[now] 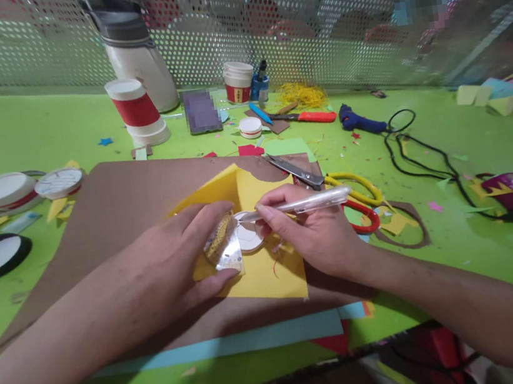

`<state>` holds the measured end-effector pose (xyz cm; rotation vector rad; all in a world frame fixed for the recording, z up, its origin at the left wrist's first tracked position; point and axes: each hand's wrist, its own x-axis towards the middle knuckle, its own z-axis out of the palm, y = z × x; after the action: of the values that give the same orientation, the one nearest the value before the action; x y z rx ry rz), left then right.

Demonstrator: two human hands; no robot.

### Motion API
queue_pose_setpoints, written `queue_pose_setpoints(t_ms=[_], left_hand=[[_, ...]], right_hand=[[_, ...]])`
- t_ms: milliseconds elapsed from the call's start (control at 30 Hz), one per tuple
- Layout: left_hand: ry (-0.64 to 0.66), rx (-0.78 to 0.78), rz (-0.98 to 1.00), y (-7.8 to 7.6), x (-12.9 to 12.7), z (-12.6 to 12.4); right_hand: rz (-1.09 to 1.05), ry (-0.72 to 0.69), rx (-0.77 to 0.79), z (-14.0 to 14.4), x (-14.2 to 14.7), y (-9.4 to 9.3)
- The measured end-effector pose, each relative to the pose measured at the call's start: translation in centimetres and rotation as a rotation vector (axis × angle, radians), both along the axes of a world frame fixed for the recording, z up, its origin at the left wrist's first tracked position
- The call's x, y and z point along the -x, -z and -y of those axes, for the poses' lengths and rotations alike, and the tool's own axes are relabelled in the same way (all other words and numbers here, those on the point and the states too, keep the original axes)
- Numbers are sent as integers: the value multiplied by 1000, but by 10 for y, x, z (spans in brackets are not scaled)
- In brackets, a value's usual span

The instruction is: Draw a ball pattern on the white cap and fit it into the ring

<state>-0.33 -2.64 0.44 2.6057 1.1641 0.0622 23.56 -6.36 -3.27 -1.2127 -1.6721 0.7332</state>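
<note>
Green table [17, 135]: right hand [319, 234] pinching pen [300, 204], axis horizontal, tip leftward; left hand [176, 265] pressing lid [247, 234].

Craft workbench: green table [16, 129], paper scraps, scissors [331, 185], glue gun [360, 120].

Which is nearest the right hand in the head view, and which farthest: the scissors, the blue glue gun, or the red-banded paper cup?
From the right hand, which holds a pen:
1. Scissors, just beyond it.
2. Blue glue gun, farther back, to the right.
3. Red-banded paper cup, far back left.
</note>
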Motion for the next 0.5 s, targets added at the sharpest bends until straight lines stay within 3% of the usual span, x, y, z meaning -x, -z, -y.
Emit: queue_pose_setpoints(t_ms=[500], left_hand=[[39,-70,28,6,4,0]], right_hand=[[-3,-38,-17,-2,2,-3]])
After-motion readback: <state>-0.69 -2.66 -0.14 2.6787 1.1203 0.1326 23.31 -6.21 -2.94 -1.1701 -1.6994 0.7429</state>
